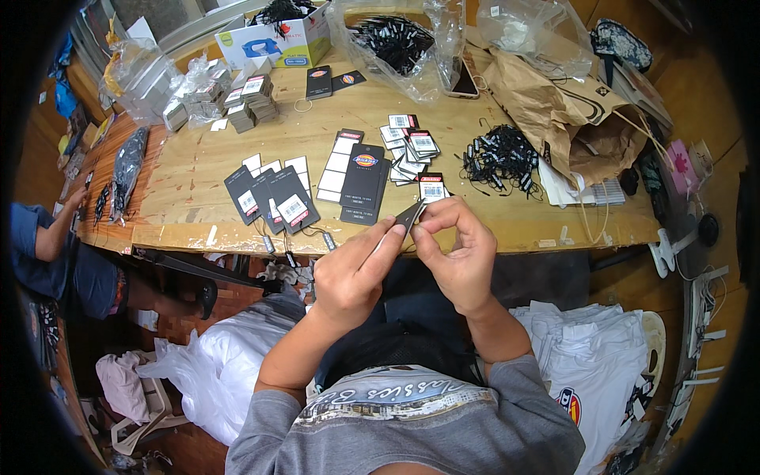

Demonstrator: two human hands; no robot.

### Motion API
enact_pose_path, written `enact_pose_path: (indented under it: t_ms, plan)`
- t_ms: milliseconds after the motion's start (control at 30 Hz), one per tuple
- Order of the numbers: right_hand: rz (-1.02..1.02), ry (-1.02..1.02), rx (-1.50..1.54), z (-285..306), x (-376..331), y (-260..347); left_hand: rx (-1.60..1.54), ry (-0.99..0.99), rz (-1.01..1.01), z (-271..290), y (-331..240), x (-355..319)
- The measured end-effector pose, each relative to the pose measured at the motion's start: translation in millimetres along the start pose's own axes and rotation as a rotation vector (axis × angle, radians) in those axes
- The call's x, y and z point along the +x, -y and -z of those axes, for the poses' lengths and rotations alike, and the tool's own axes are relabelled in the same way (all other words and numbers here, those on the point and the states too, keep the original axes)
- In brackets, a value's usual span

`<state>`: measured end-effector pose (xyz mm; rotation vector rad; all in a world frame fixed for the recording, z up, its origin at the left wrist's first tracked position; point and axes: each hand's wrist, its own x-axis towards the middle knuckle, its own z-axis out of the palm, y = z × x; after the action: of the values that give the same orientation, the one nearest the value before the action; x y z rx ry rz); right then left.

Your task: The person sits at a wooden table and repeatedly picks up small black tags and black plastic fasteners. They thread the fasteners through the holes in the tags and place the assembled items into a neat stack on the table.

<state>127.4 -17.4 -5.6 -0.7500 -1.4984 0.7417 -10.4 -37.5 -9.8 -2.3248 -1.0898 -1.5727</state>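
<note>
Two hands pinch flat dark tag [409,215].

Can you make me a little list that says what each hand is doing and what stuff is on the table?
Left hand: pinches the lower end of a dark card tag.
Right hand: fingertips pinch the top of the same tag.
Table: wooden, worn along the front edge.
Near the hands: three dark tags with white stickers fanned out, a big dark tag, a heap of small sticker cards.
Right side: a pile of black strings, a brown paper bag.
Far left: another person's arm.
</note>
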Motion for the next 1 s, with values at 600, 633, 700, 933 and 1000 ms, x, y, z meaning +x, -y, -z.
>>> enact_pose_path:
  t_ms: [600,633,700,933,1000]
  plan:
    - [0.146,0.016,-0.159,-5.7,2.2,4.5,-0.667,-0.237,0.632,1.3,-6.6,2.2]
    - [0.145,0.006,-0.161,-6.1,2.1,5.4,-0.629,-0.219,0.585,1.5,-6.3,2.4]
    - [0.143,0.001,-0.161,-5.9,1.8,5.0,-0.554,-0.187,0.490,1.7,-4.8,2.6]
    - [0.163,0.001,-0.145,-6.0,1.5,1.7,-0.408,-0.102,0.336,5.5,-4.9,6.7]
    - [0.188,0.016,-0.173,-5.6,2.4,1.7,-0.415,-0.084,0.357,6.1,-4.1,6.2]
